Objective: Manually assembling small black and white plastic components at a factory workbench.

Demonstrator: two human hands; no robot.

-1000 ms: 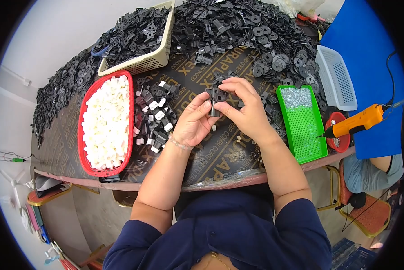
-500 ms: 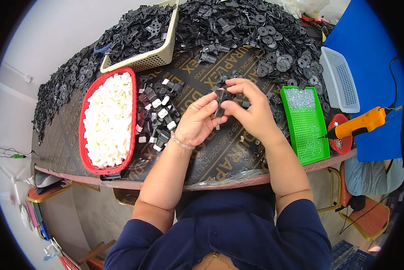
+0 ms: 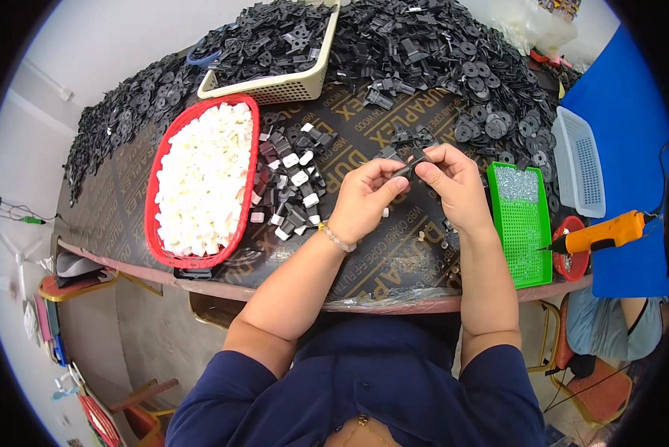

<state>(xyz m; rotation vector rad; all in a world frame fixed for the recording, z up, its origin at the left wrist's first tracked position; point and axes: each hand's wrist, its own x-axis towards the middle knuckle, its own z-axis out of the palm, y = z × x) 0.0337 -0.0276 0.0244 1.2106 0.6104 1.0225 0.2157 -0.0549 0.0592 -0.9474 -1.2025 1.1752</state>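
Observation:
Above the middle of the table, my left hand and my right hand pinch a small black plastic part between their thumbs and fingertips. My fingers cover some of it, so its full shape cannot be made out. Just beyond my fingertips lie a few more black plastic parts. Left of my left hand is a loose group of black parts with white ends. Farther left stands a red basket filled with small white pieces.
Black plastic parts and discs are heaped along the far side, around a cream basket. At right are a green tray of small metal pieces, an orange electric screwdriver, a red bowl and a white basket.
Both hands have moved a little right and nearer to me, with the black part turned from upright to slanted between them. The whole view has shifted slightly too.

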